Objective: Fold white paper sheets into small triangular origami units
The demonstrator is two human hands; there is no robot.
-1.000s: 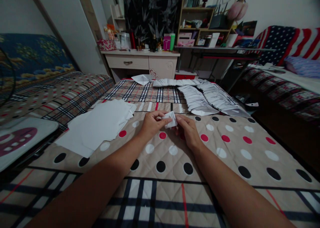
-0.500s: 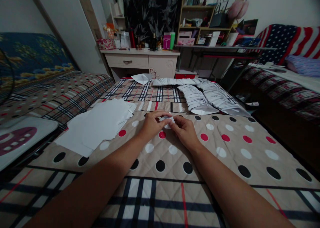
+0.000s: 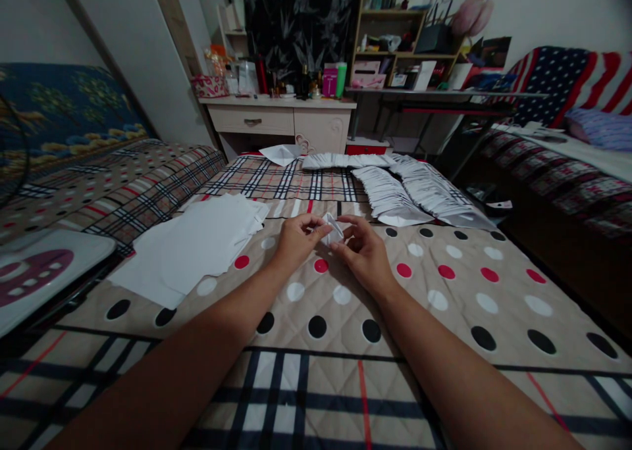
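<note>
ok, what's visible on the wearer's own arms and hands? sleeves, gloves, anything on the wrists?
Left hand and right hand: no gloves. Left forearm and right forearm: bare, no sleeves in view. No watch, bracelet, cable or marking shows. Rings: none visible, though some fingers are partly hidden.

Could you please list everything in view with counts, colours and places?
Small folded paper: one, white, centre
Loose sheets: one pile, white, left of centre
Rows of folded papers: three, white, farther back, mostly right
Folded sheet: one, white, left of rows
Bedspread: one, beige, patterned, beneath the paper
Panelled object: one, white and purple, left edge
Dresser: one, pale, back centre
Tube: one, green, on the dresser
Shelf unit: one, brown, right of dresser
Patterned hanging: one, black, behind the dresser
Flag-patterned cloth: one, red-white-blue, back right
Small items: many, mixed, dresser and shelves
Left hand: one, bare, pinching that paper
Right hand: one, bare, at its right edge
</note>
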